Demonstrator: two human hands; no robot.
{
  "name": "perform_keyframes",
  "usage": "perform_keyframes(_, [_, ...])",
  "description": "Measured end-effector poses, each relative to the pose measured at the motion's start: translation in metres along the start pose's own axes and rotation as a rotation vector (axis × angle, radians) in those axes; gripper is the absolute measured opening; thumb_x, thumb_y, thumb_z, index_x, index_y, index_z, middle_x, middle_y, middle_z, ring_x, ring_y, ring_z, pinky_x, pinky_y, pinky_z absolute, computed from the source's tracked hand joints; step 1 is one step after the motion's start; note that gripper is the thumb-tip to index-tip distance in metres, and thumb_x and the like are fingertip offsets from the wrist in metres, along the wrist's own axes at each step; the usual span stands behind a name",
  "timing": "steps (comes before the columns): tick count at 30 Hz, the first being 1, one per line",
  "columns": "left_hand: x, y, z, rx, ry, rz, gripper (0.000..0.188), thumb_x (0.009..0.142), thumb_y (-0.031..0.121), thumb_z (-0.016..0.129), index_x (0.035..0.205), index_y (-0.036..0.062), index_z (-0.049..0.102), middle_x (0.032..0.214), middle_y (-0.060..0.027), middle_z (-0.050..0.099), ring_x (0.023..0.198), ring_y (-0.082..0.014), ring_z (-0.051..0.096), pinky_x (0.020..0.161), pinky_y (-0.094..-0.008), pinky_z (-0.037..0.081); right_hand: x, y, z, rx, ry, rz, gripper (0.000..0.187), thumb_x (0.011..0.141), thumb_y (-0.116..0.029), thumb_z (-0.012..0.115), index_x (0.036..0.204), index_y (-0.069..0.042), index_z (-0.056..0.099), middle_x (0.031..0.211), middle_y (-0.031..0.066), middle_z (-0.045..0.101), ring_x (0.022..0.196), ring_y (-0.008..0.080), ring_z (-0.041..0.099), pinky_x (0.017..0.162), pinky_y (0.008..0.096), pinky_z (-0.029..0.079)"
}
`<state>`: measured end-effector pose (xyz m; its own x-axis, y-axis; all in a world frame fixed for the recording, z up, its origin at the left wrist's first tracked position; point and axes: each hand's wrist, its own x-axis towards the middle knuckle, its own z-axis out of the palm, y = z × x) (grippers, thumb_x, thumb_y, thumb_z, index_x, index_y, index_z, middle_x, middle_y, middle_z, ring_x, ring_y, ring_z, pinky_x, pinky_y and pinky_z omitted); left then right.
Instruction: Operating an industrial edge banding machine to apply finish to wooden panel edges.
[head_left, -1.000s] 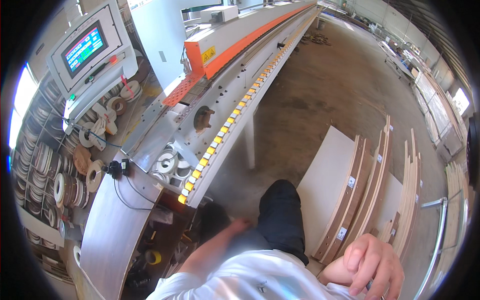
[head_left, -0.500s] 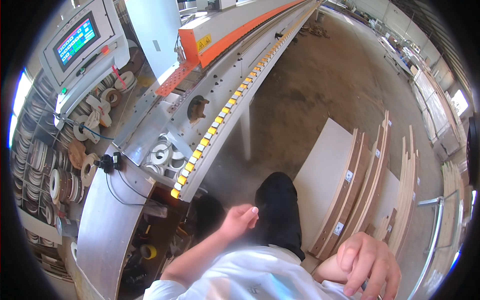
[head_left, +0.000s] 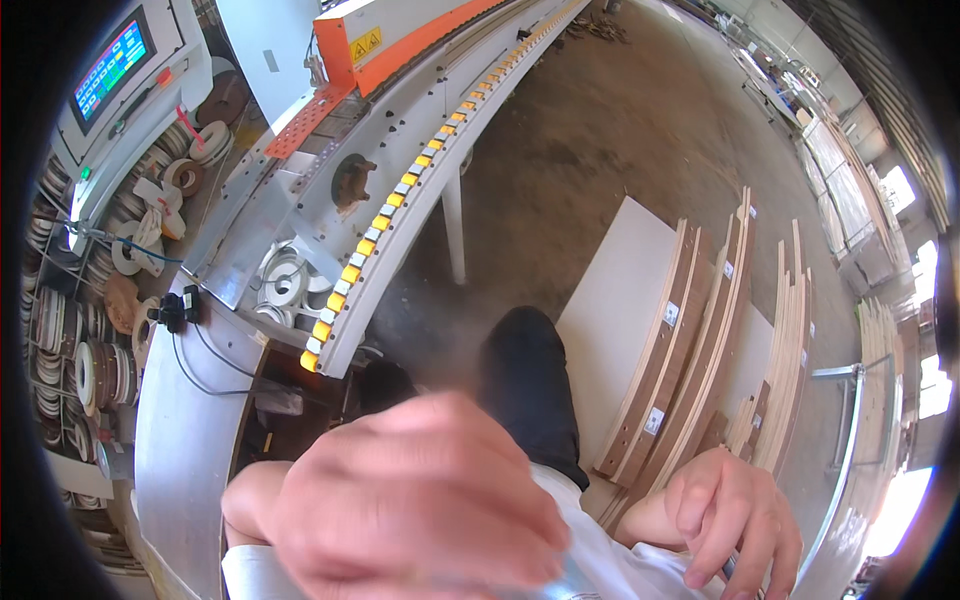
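Stretching ahead on the left: machine (head_left: 415, 115); boards (head_left: 655, 362) just ahead of right hand (head_left: 735, 512), long axis angled forward-right, nearer it than left hand (head_left: 420, 500); left blurred, fingers bunched; right fingers bent; can't tell if either holds anything

This is a woodworking workshop, on a factory scale. From ten to twelve o'clock runs a long grey-and-orange metal machine (head_left: 425, 120), edged with small yellow and white rollers (head_left: 380, 221); at ten o'clock stands a pale grey control panel with a lit colour screen (head_left: 112, 72). Coiled white and brown rolls of strip material (head_left: 100, 375) crowd nine o'clock — and long brown and tan wooden boards (head_left: 685, 325) lie stacked toward four, on a bare brown floor (head_left: 580, 150) below a ribbed roof (head_left: 890, 80) at two.
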<state>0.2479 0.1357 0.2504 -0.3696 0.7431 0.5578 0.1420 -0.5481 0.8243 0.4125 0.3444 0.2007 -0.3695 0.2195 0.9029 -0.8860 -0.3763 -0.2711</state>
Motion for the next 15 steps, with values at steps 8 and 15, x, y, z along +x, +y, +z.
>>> perform_keyframes(8, [0.030, 0.015, 0.025, 0.126, -0.294, 0.095, 0.041, 0.104, 0.030, 0.063, 0.138, 0.0072, 0.063, 0.127, -0.0106, 0.073, 0.106, -0.0363, 0.074, 0.095, -0.0395, 0.057, 0.008, -0.010, -0.018, 0.029, -0.296, 0.160, 0.021, 0.101, -0.027, 0.067, 0.118, -0.033, 0.077, 0.113, -0.0090, 0.078, 0.084, 0.0095, 0.070, 0.073, 0.0291, 0.040])
perform_keyframes(15, [0.028, 0.000, 0.043, 0.185, -0.316, 0.130, 0.036, 0.104, 0.029, 0.062, 0.133, 0.0073, 0.064, 0.123, -0.0094, 0.074, 0.103, -0.0336, 0.074, 0.093, -0.0386, 0.057, -0.010, -0.015, -0.020, -0.130, -0.307, 0.170, 0.043, 0.107, -0.017, 0.059, 0.147, -0.034, 0.059, 0.130, -0.0094, 0.073, 0.095, 0.0090, 0.069, 0.075, 0.0278, 0.046])
